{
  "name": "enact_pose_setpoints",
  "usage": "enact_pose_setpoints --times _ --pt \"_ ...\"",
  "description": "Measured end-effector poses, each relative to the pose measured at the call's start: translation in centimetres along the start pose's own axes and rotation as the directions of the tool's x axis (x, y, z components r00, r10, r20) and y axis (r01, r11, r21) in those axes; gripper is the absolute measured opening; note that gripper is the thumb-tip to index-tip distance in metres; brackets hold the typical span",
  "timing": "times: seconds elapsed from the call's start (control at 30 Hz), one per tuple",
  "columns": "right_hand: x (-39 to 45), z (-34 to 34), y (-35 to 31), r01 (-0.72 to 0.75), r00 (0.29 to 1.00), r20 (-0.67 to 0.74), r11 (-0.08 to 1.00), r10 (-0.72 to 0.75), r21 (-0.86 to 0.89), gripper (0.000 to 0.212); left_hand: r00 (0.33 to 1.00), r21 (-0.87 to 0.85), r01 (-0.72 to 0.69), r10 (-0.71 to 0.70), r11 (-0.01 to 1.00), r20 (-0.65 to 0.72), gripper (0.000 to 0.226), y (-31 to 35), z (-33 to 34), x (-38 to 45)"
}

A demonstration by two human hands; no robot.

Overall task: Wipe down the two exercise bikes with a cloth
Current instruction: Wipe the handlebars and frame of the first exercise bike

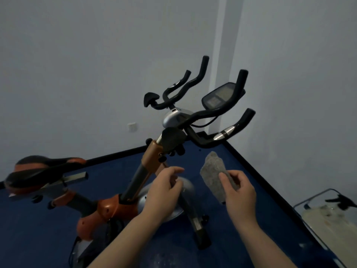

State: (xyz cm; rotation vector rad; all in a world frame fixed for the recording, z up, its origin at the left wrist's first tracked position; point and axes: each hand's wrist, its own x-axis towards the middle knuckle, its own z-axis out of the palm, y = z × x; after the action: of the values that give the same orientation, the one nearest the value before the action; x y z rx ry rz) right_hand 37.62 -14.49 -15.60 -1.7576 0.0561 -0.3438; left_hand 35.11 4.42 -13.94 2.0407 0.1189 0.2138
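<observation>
An orange and black exercise bike (150,159) stands on the blue floor in front of me, its saddle (40,171) at the left and its black handlebars (202,113) with a grey console (220,95) near the room's corner. My right hand (239,190) pinches a grey cloth (213,173), which stands up folded, right of the bike's stem. My left hand (164,192) hovers over the silver flywheel cover (185,190), fingers loosely curled with nothing in them. Only one bike is in view.
White walls meet in a corner behind the handlebars, with a socket plate (132,127) low on the left wall. A black strip edges the blue floor (116,171). A glass-topped stand (328,211) with a dark item sits at the right edge.
</observation>
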Motion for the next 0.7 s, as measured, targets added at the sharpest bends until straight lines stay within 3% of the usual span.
enact_pose_setpoints --times 0.27,0.47,0.57,0.7 --pt "2.7 0.5 -2.6 0.04 0.992 -0.121 0.999 -0.039 -0.002 0.004 0.991 -0.065 -0.106 0.111 0.992 0.075 0.029 3.1 -0.2 4.3" --pt "7.1 -1.7 -3.1 0.093 0.974 -0.208 0.996 -0.089 0.007 0.002 0.983 -0.062 -0.177 0.179 0.982 0.04 0.029 4.6 2.6 8.7" --pt "10.6 -3.5 -3.8 0.188 0.935 -0.302 0.982 -0.185 -0.019 0.004 0.983 -0.073 -0.182 0.184 0.981 0.013 0.029 5.2 4.5 11.1" --pt "16.0 -5.5 -4.5 0.366 0.828 -0.368 0.905 -0.423 -0.215 0.007 0.984 -0.114 -0.177 0.175 0.978 -0.025 0.027 6.6 7.4 14.1"
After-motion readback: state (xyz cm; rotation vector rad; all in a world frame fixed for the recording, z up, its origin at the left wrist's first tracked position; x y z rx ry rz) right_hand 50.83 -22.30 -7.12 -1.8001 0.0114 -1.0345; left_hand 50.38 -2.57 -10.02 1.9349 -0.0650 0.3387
